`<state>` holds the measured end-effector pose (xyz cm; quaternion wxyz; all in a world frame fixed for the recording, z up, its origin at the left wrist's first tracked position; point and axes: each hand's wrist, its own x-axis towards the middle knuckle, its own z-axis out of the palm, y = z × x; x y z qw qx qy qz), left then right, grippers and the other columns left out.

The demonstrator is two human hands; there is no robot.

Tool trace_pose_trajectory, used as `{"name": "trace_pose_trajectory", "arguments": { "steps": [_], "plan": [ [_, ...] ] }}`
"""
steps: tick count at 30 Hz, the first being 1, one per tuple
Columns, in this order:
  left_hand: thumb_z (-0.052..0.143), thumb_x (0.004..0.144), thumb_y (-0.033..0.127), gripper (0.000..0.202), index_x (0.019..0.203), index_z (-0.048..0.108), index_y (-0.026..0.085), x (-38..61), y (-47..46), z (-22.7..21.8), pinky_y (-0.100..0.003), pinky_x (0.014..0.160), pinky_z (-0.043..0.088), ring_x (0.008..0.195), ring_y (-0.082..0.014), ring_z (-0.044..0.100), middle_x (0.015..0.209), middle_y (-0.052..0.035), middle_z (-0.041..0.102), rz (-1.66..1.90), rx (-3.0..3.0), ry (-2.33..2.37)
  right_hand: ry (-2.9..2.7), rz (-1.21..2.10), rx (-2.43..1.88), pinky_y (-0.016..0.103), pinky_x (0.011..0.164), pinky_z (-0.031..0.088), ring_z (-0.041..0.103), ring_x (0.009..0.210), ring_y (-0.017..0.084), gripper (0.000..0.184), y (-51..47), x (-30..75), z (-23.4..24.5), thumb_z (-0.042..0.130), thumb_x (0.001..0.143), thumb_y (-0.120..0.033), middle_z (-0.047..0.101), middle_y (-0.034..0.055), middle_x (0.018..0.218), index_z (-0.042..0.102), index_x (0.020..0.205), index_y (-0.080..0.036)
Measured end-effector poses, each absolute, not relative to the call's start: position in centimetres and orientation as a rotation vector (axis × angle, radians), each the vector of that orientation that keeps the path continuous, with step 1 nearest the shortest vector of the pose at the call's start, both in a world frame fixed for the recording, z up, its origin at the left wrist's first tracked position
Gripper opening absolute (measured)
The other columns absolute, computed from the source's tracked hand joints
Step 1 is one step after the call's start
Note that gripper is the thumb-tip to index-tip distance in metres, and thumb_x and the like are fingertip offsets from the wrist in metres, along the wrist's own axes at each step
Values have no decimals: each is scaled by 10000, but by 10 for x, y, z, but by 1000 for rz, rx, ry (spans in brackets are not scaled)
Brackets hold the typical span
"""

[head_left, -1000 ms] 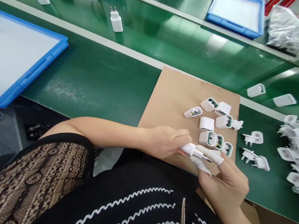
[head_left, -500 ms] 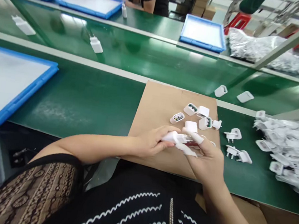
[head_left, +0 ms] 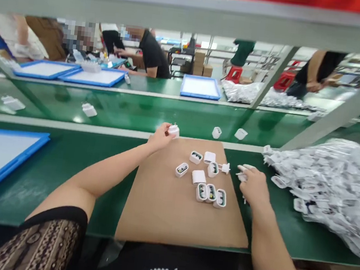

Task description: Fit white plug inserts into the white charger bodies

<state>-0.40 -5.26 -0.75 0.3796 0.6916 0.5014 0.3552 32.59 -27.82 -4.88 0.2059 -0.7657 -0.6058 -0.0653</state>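
My left hand [head_left: 161, 138] is closed round a white charger [head_left: 174, 130], prongs pointing up, at the far edge of a cardboard sheet [head_left: 159, 206]. My right hand [head_left: 255, 184], with white covers on some fingers, is closed on a white plug piece [head_left: 242, 176] on the green table right of the cardboard; the fingers partly hide it. On the cardboard stand several white charger housings, among them an open one [head_left: 181, 170] with its inside parts showing. A pronged plug piece [head_left: 225, 168] lies by the housing [head_left: 213, 169].
A heap of bagged white plug pieces [head_left: 332, 191] lies on the right. On the green belt behind are chargers [head_left: 89, 110] and housings [head_left: 241, 134]. A blue-edged tray [head_left: 5, 154] is at left. Frame posts [head_left: 272, 78] and people stand beyond.
My hands have moved apart: the left carried the charger forward to the belt edge, the right went to the plug pieces at right. Several open housings now show nearer me. The camera tilted up.
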Motion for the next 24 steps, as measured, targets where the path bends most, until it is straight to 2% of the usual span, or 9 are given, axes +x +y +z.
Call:
{"name": "trace_pose_trajectory", "arguments": {
  "steps": [3,7,10,12,13,15,18,21,24],
  "plan": [
    [657,779,164,340,1089,517,160,19,-15,-6,-389,1015,515,1055,-235,687,1137,-121,711,957,1781,1415,-1529,-224,-2086,411,865,478,550,953,277,547,-278,320,-49,517,726,-7,606,148,1089,757,1190,-169],
    [681,710,173,417,1091,512,157,32,2,-2,-537,1023,492,1158,-370,642,1189,-189,671,968,1781,1585,-1378,-264,-2082,416,802,491,537,918,294,300,-280,326,-48,592,760,-63,558,158,1015,799,952,-163],
    [691,688,186,614,1257,473,122,44,2,2,-638,1164,326,1447,-457,380,1473,-278,466,1089,1817,1730,-1315,-242,-2048,415,802,494,554,930,290,291,-280,332,-47,561,738,-21,564,151,1044,767,857,-189],
    [671,714,198,691,1360,437,123,60,1,6,-592,1257,195,1534,-412,238,1588,-244,342,1207,2044,1708,-1288,-222,-2005,418,845,493,563,1022,299,322,-279,331,-46,530,709,11,581,152,1152,731,848,-199],
    [653,729,195,702,1393,434,135,71,2,10,-551,1278,177,1538,-378,243,1602,-212,343,1201,2225,1615,-1276,-209,-1976,424,881,489,559,1085,308,325,-277,330,-45,524,697,15,584,150,1209,712,853,-199],
    [623,730,166,740,1447,439,142,95,4,17,-508,1287,193,1525,-348,295,1612,-182,368,959,2587,1319,-1253,-167,-1909,431,937,482,558,1146,307,324,-275,326,-43,525,680,2,614,138,1219,679,881,-200],
    [630,657,103,833,1474,489,178,133,7,27,-462,1273,242,1541,-340,293,1670,-135,315,438,2778,960,-1196,-67,-1800,416,896,508,618,1007,267,325,-272,320,-42,527,684,-58,672,91,1033,648,943,-212],
    [655,614,76,649,1245,687,225,160,6,31,-372,1191,370,1454,-305,450,1561,-99,505,142,2757,840,-1106,27,-1680,415,843,525,629,898,251,253,-272,318,-40,572,722,-172,677,79,965,647,959,-218],
    [688,624,88,312,909,740,202,169,2,32,-329,1019,498,1178,-282,653,1155,-107,745,53,2720,883,-1002,146,-1550,411,795,543,648,862,247,275,-271,317,-36,641,729,-305,693,111,1008,665,985,-209]
  ]
}}
